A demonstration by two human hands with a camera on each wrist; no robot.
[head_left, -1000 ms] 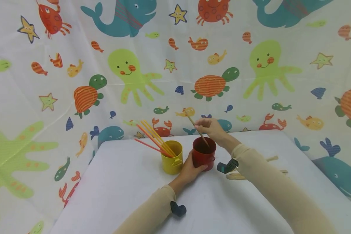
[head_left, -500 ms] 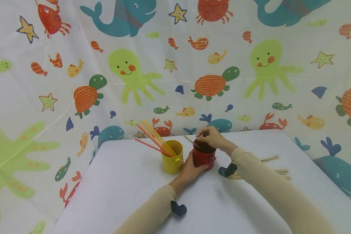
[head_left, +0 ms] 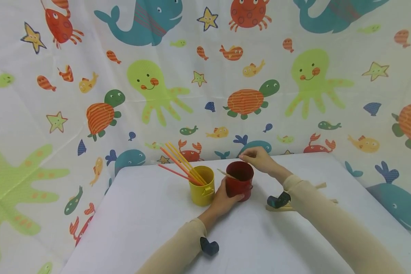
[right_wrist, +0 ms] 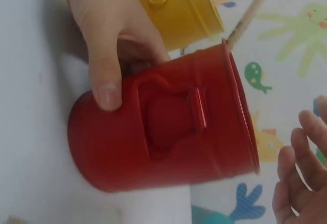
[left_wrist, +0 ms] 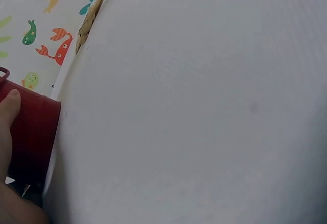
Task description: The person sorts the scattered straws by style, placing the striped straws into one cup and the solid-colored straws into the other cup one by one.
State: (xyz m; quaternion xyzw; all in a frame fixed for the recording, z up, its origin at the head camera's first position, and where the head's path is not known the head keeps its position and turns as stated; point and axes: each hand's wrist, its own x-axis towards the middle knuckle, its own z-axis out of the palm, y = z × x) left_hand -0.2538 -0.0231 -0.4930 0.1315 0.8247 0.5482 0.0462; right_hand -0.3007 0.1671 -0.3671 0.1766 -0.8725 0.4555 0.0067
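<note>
The red cup (head_left: 239,186) stands upright on the table (head_left: 140,213), near the far edge and roughly midway between the two far corners. A wooden stick (head_left: 227,175) leans inside it, resting on the rim, its free end slanting out towards the far left corner; the right wrist view shows small dark print on it. The left hand (head_left: 224,199) grips the cup low down, thumb pressed against the wall on the near side and the other fingers curled round the side facing the left edge. The right hand (head_left: 258,158) hangs just beside the cup's mouth, on the side of the far right corner, its fingers loosely bent, slightly apart and holding nothing. Just beside the red cup, towards the left edge, stands a yellow bucket (head_left: 202,194) with a small folded handle. Yellow and orange straws (head_left: 186,163) lean in it, fanning out towards the far left corner. Nearer the right edge, several pale sticks (head_left: 274,208) lie flat, partly hidden by the right beige sleeve (head_left: 325,213). A dark device (head_left: 209,246) sits at the left wrist. Behind the far edge hangs a white cloth (head_left: 205,34) printed with octopuses, turtles, crabs and whales
</note>
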